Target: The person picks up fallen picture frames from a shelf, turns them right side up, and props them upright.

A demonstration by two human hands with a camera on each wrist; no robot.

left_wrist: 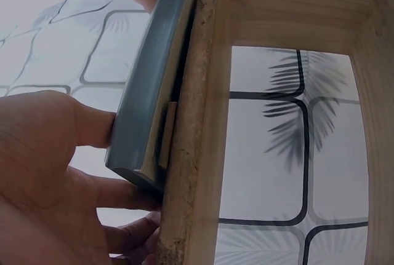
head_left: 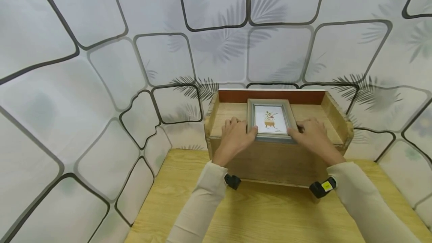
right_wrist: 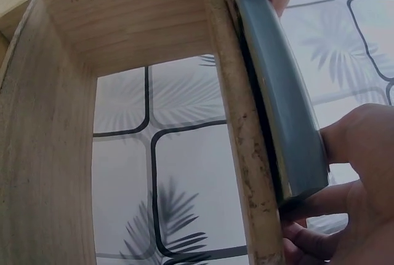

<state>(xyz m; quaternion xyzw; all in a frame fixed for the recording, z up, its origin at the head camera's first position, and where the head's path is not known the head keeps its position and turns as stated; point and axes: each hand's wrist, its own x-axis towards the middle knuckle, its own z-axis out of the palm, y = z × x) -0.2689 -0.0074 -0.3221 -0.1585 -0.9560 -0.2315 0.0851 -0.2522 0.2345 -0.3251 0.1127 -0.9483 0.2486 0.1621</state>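
A grey-blue picture frame [head_left: 270, 119] with a small plant print lies face up on top of a wooden shelf unit [head_left: 266, 164]. My left hand [head_left: 236, 138] grips its near left corner, thumb on the frame's face and fingers down along the side. At the near right corner, my right hand [head_left: 312, 138] holds it the same way. Both wrist views show the blue front edge of the picture frame [left_wrist: 151, 80] close against the board's rough edge [right_wrist: 246, 130]. A thin tan strip [left_wrist: 167, 134] shows beneath the frame in the left wrist view.
The shelf unit has raised side panels [head_left: 335, 117] and a reddish-brown back strip [head_left: 233, 96]. Under its top board is a hollow with the patterned cloth visible through it. It stands on a yellow wood-grain table [head_left: 263, 213], with patterned cloth walls [head_left: 219, 55] around.
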